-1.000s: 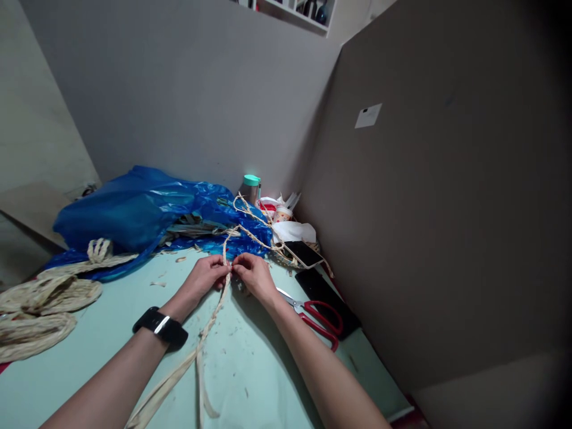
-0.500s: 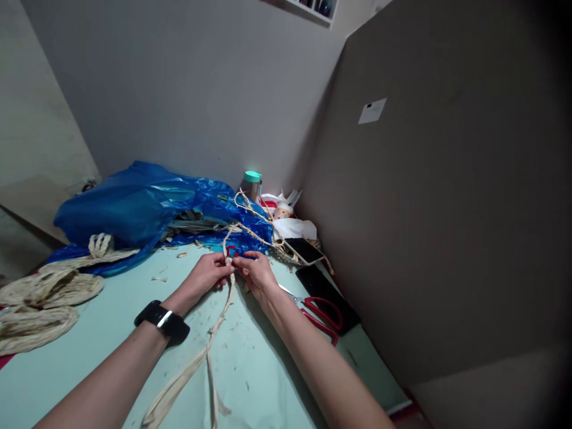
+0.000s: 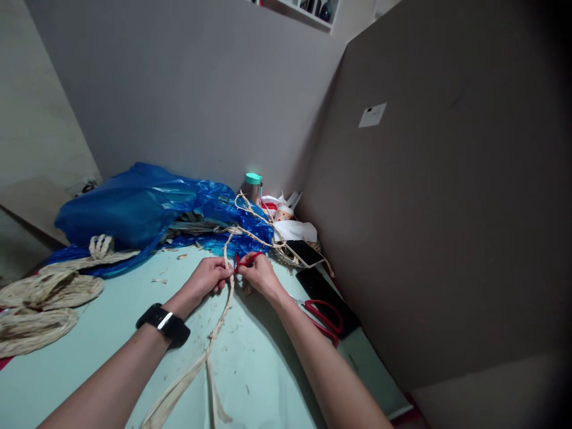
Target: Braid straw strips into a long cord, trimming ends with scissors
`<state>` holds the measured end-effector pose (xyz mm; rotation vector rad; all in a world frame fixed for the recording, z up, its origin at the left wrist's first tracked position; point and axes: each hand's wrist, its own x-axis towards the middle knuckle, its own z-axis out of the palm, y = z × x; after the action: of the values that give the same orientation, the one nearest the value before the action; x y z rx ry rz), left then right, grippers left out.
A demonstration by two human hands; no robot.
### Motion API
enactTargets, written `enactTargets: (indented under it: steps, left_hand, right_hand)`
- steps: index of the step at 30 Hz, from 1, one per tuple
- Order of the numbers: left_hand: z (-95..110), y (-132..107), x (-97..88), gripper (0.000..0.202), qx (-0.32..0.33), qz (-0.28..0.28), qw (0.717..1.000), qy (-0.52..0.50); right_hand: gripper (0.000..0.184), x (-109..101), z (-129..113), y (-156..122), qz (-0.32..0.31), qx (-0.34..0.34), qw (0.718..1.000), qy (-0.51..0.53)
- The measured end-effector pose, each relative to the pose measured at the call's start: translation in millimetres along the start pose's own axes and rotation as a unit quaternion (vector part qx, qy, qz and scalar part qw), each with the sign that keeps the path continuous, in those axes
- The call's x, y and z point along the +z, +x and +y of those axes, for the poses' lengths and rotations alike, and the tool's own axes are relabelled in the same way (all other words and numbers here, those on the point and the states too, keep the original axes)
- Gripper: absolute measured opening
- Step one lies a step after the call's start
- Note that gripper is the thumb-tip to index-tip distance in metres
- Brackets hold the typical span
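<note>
My left hand (image 3: pixel 209 277) and my right hand (image 3: pixel 260 274) meet at the middle of a pale green table (image 3: pixel 102 351). Both are closed on a pale braided fibre cord (image 3: pixel 217 325) that runs from between my arms up towards the back. My left hand pinches the braid. My right hand pinches a small red clip (image 3: pixel 243 260) against the cord. A black watch (image 3: pixel 163 325) is on my left wrist. Loose flat strands trail off the cord's near end.
A blue plastic bag (image 3: pixel 138 208) lies at the back. Coils of pale fibre (image 3: pixel 40 307) sit at the left. Red-handled scissors (image 3: pixel 319 319), two dark phones (image 3: pixel 319 286), a green-lidded bottle (image 3: pixel 251 186) and cups crowd the right corner by a brown board wall.
A red clip has appeared in my right hand's fingers at the braid. Both hands stayed in nearly the same place on the cord.
</note>
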<state>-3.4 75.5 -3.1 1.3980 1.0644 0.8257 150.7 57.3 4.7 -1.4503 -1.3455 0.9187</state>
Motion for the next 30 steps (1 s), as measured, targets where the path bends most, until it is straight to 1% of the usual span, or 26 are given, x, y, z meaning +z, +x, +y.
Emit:
enactTargets:
  steps: [2, 4, 8, 10, 13, 16, 20, 21, 25, 30]
  left_hand:
    - [1, -1, -0.3, 0.014, -0.007, 0.007, 1.000, -0.010]
    - [1, 0, -0.6, 0.014, -0.014, 0.014, 1.000, -0.020]
    - [-2, 1, 0.1, 0.014, -0.021, 0.020, 0.999, -0.043]
    - [-3, 1, 1.4, 0.012, -0.016, 0.017, 0.998, -0.057]
    - [-3, 1, 2.9, 0.013, -0.008, 0.006, 0.997, -0.074]
    - [-2, 0, 2.4, 0.017, -0.006, -0.008, 0.997, -0.081]
    - [1, -1, -0.5, 0.022, -0.003, -0.032, 0.996, -0.079]
    - [1, -1, -1.0, 0.024, -0.004, -0.038, 0.996, -0.076]
    - [2, 0, -0.5, 0.027, -0.013, -0.059, 0.997, -0.056]
    - [-2, 2, 1.2, 0.022, -0.002, -0.072, 0.997, -0.028]
  right_hand:
    - [0.012, -3, -5, -3, 0.000, -0.008, 0.999, -0.031]
    - [0.013, -5, -6, -5, -0.014, -0.002, 0.999, -0.052]
    - [0.017, -1, 1, -4, -0.050, 0.036, 0.996, -0.066]
    - [0.019, 3, 3, -3, -0.057, 0.050, 0.995, -0.064]
    - [0.020, 11, 1, 1, -0.039, 0.055, 0.996, -0.061]
    - [0.015, 18, 1, 6, -0.007, 0.053, 0.997, -0.047]
    - [0.008, 22, 10, 11, 0.022, 0.055, 0.998, -0.022]
    - [0.009, 23, 13, 12, 0.030, 0.055, 0.998, -0.016]
    - [0.022, 23, 19, 10, 0.052, 0.056, 0.997, -0.002]
    - [0.025, 20, 19, 9, 0.049, 0.057, 0.997, 0.030]
